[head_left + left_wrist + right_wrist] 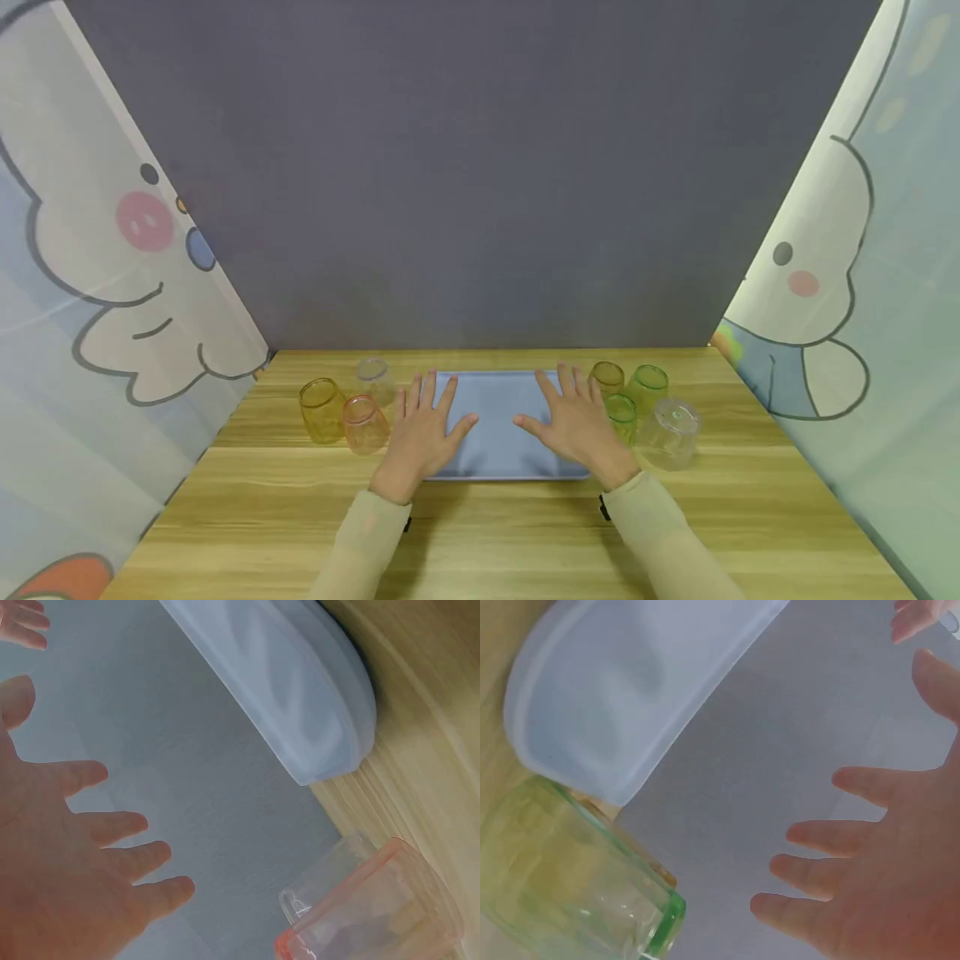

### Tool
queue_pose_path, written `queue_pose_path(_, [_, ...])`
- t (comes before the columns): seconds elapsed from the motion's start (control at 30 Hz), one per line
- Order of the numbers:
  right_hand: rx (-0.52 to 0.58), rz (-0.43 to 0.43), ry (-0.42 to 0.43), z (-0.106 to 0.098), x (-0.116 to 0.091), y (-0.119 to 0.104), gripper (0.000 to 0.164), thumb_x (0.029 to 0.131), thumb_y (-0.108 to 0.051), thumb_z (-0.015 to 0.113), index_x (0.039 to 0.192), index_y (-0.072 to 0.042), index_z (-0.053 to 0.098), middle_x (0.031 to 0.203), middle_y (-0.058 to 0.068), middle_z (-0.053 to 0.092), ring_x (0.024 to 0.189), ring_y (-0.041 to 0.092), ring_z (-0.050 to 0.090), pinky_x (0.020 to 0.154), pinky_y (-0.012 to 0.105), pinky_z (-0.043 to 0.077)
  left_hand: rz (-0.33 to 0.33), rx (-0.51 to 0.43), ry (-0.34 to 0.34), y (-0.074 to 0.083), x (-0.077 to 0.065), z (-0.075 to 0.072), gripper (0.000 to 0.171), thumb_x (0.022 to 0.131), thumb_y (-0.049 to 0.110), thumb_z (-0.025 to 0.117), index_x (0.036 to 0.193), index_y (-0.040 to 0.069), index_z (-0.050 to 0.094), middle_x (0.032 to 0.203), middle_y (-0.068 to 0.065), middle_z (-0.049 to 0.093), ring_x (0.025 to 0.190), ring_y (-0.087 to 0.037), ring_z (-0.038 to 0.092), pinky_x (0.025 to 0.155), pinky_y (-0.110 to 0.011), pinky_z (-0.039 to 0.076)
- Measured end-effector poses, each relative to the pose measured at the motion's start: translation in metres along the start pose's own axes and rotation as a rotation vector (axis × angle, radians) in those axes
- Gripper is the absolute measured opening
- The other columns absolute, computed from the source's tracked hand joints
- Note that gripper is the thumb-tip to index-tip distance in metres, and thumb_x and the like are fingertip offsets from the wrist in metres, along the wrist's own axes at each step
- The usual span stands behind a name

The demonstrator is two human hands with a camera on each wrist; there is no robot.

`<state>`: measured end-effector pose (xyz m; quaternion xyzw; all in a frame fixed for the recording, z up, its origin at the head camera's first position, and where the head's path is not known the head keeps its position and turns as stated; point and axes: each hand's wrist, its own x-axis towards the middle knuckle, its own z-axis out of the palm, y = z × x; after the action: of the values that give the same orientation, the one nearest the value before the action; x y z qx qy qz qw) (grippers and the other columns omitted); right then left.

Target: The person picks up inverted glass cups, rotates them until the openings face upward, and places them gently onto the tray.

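Observation:
Both hands hover with fingers spread over a light blue tray (pixel 495 425), holding nothing. My left hand (pixel 420 437) is above the tray's left side, close to a pink glass (pixel 366 427). Beside that stand an amber glass (pixel 322 412) and a clear glass (pixel 375 381). My right hand (pixel 581 425) is above the tray's right side, partly hiding a green glass (pixel 622 414) and an amber-brown glass (pixel 606 377). Another green glass (pixel 648 387) and a clear glass (pixel 672 432) stand farther right. The wrist views show the left palm (pixel 67 862) and right palm (pixel 900 862) apart from the tray.
The wooden table (pixel 502 542) ends at a dark grey panel (pixel 487 183) behind the tray. Curtains printed with cartoon figures hang on the left (pixel 97 250) and right (pixel 825 275). Glasses flank the tray on both sides.

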<state>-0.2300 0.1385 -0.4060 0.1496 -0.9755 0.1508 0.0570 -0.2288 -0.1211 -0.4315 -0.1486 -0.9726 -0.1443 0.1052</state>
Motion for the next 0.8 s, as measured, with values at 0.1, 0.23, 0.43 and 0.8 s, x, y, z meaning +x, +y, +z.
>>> queue_pose_path(0.1, [-0.022, -0.009, 0.010, -0.004, 0.000, 0.001, 0.086, 0.096, -0.063, 0.055, 0.158, -0.007, 0.035, 0.162, 0.030, 0.020, 0.150, 0.052, 0.011, 0.117, 0.069, 0.012, 0.004, -0.004, 0.014, 0.000, -0.002, 0.000, 0.077, 0.102, 0.064, 0.040, 0.161, 0.014, 0.031, 0.167, -0.022, 0.014, 0.153, -0.045, 0.010, 0.119, -0.065, 0.013])
queue_pose_path(0.23, [-0.055, -0.005, 0.029, -0.011, 0.000, 0.006, 0.084, 0.096, -0.062, 0.057, 0.156, -0.006, 0.039, 0.159, 0.031, 0.027, 0.147, 0.053, 0.021, 0.115, 0.069, 0.019, 0.028, -0.016, 0.034, -0.001, -0.002, -0.001, 0.075, 0.104, 0.061, 0.040, 0.160, 0.012, 0.033, 0.166, -0.024, 0.017, 0.151, -0.046, 0.015, 0.118, -0.066, 0.017])
queue_pose_path(0.43, [-0.050, 0.030, 0.003, -0.022, 0.000, 0.016, 0.075, 0.099, -0.056, 0.055, 0.152, -0.004, 0.045, 0.156, 0.033, 0.032, 0.144, 0.054, 0.027, 0.114, 0.068, 0.023, 0.051, -0.064, 0.051, -0.001, -0.001, -0.003, 0.072, 0.105, 0.058, 0.042, 0.159, 0.010, 0.035, 0.165, -0.025, 0.018, 0.151, -0.046, 0.018, 0.116, -0.067, 0.021])
queue_pose_path(0.8, [-0.094, 0.079, -0.058, -0.032, -0.006, 0.026, 0.064, 0.099, -0.046, 0.058, 0.146, -0.002, 0.052, 0.145, 0.032, 0.047, 0.132, 0.054, 0.043, 0.098, 0.070, 0.041, 0.061, -0.156, 0.085, -0.002, -0.003, -0.008, 0.067, 0.106, 0.051, 0.045, 0.157, 0.009, 0.038, 0.164, -0.024, 0.023, 0.148, -0.045, 0.025, 0.112, -0.067, 0.029])
